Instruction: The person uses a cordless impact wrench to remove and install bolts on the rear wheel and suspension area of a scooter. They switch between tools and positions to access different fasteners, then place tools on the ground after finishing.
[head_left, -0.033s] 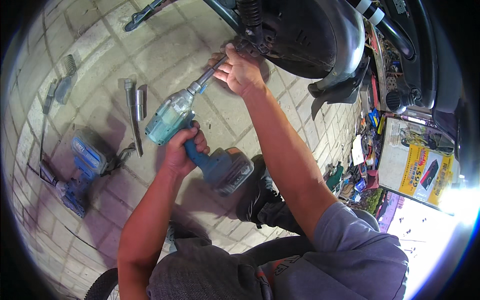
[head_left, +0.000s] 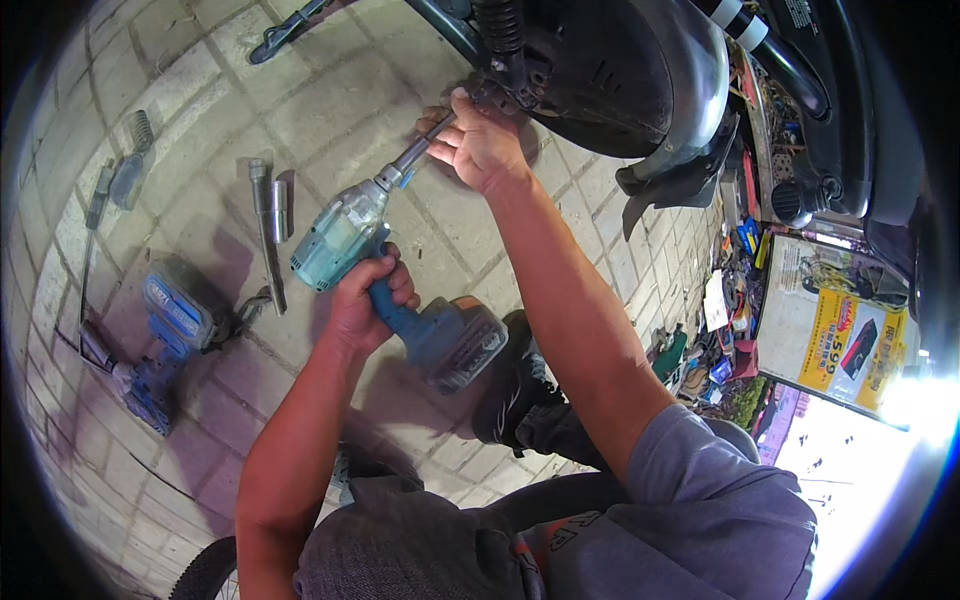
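The left hand [head_left: 372, 290] grips the driver [head_left: 343, 235] low, apparently bearing its weight; the right hand [head_left: 485, 148] curls near the socket [head_left: 412, 158] tip, perhaps steadying it. Whether it grips, I cannot tell.

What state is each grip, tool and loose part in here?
Left grip: closed on the wrench
Right grip: at the far end of the extension; hold unclear
Wrench: off the floor, battery attached
Extension: fitted to the wrench
Blue tool: on the floor, unheld
Long bar: lying on the floor
Short socket: lying beside the long bar
Spring: lying on the floor
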